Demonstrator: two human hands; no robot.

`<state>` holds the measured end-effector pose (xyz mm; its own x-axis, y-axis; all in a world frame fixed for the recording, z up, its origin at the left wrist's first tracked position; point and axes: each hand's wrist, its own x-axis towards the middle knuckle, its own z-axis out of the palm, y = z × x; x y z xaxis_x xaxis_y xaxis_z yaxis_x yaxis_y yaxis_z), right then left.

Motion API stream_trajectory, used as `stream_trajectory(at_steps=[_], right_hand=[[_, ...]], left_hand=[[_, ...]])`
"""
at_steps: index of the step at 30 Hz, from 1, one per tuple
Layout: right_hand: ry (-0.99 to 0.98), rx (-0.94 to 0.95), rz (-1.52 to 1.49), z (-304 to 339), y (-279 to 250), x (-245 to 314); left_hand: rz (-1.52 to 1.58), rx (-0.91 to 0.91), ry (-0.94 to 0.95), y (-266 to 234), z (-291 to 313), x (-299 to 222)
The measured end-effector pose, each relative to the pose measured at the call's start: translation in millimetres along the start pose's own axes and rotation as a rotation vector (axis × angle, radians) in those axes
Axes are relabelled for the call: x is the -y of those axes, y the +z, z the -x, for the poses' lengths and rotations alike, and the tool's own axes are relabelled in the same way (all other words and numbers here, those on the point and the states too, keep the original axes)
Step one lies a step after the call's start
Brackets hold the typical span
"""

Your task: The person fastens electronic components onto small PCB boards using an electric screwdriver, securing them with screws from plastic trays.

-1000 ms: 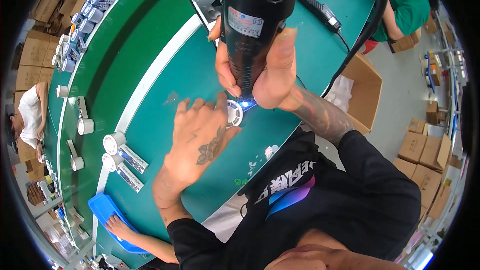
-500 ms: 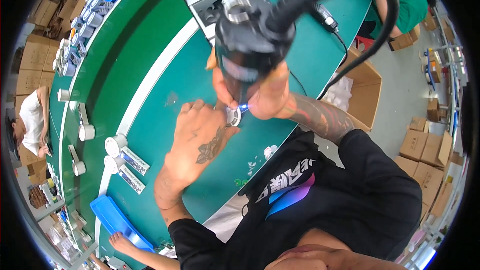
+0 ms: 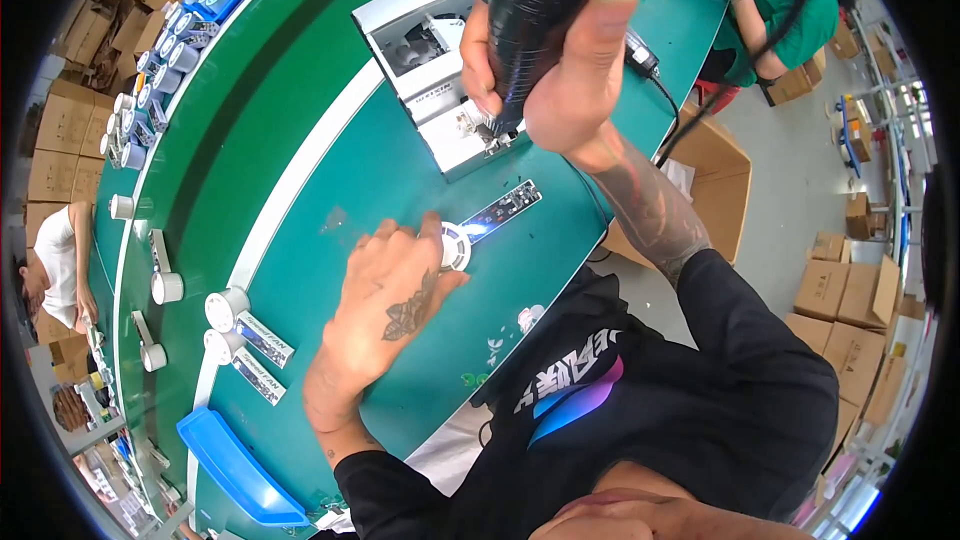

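In my right hand (image 3: 575, 90) is a black electric screwdriver (image 3: 528, 35), its thumb and fingers wrapped round the body. The lower end of the tool meets the front of a white screw feeder box (image 3: 445, 130); the bit itself is hard to make out. My left hand (image 3: 385, 285) grips a small round white housing (image 3: 458, 248) between thumb and index finger on the green table. A narrow dark circuit board strip (image 3: 512, 206) extends from that housing toward the upper right, with a bright bluish spot of light where they join.
Two white cylinders with printed strips (image 3: 262, 340) lie left of my left hand. A blue tray (image 3: 240, 475) stands at the lower left. More cylinders line the green conveyor (image 3: 225, 140). Another screwdriver (image 3: 642, 58) and an open cardboard box (image 3: 735, 185) are at right. Co-workers sit nearby.
My right hand has lifted the screwdriver off the round housing and moved it up and away to the screw feeder. The circuit board strip now shows. My left hand stays on the housing.
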<state>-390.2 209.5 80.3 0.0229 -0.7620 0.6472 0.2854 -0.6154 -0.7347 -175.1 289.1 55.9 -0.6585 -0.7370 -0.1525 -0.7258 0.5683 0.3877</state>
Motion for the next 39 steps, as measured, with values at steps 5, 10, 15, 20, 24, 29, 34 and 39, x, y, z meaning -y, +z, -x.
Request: stream_trajectory(at_steps=[5, 10, 15, 20, 24, 29, 34, 39], right_hand=[[0.036, 0.009, 0.009, 11, -5, 1], [0.321, -0.034, -0.001, 38, 16, 21], [0.308, 0.02, -0.174, 56, 31, 11], [0.22, 0.107, -0.253, 62, 34, 2], [0.239, 0.136, -0.288, 65, 35, 2], [0.517, 0.061, -0.122, 68, 44, 14], [0.307, 0.177, -0.385, 87, 32, -11], [0.427, 0.325, 0.018, 92, 17, 4]], left_hand=[[-0.056, 0.113, -0.065, -5, -7, -6], [0.01, -0.065, 0.044, 3, 5, 6], [-0.003, 0.005, 0.002, 5, 6, 5], [0.013, -0.015, 0.016, 3, 3, 3], [0.023, -0.064, 0.064, 7, 6, 6], [0.075, -0.012, 0.04, 5, 4, 7], [0.033, -0.064, 0.063, 1, 5, 7], [0.22, -0.425, 0.277, 14, 9, 10]])
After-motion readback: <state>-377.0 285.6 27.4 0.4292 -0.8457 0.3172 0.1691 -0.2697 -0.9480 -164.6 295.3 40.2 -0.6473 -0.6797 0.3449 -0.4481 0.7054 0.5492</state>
